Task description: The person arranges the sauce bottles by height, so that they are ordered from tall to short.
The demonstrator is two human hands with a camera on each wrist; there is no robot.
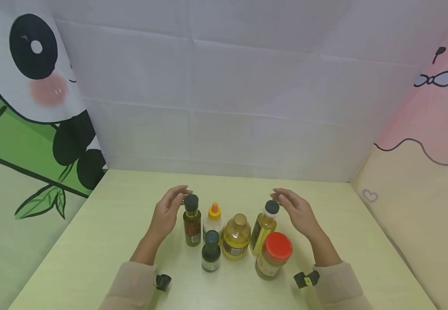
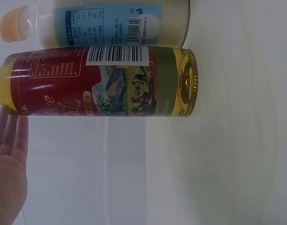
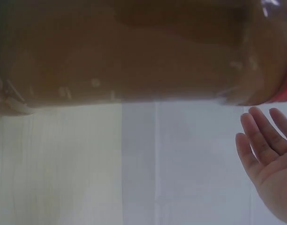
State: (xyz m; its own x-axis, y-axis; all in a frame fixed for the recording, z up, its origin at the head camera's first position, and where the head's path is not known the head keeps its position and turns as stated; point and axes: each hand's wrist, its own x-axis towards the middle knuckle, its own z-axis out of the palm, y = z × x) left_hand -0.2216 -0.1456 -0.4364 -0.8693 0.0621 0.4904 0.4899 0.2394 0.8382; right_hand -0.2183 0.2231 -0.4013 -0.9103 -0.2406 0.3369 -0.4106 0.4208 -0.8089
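Observation:
My left hand stands beside an oil bottle with a black cap, fingers relaxed and holding nothing. In the left wrist view this oil bottle shows a red label. On the other side my right hand is held near a yellow oil bottle with a dark green cap, its fingers loose too. A red-lidded jar stands in front of that bottle; its brown contents fill much of the right wrist view. Between the hands are an orange-tipped squeeze bottle, a gold-capped bottle and a small dark bottle.
All the containers stand upright, close together on a pale wood-grain table. A white sheet wall rises behind it. Panels with cartoon drawings flank the table, a panda-like figure on the left and a pink one on the right.

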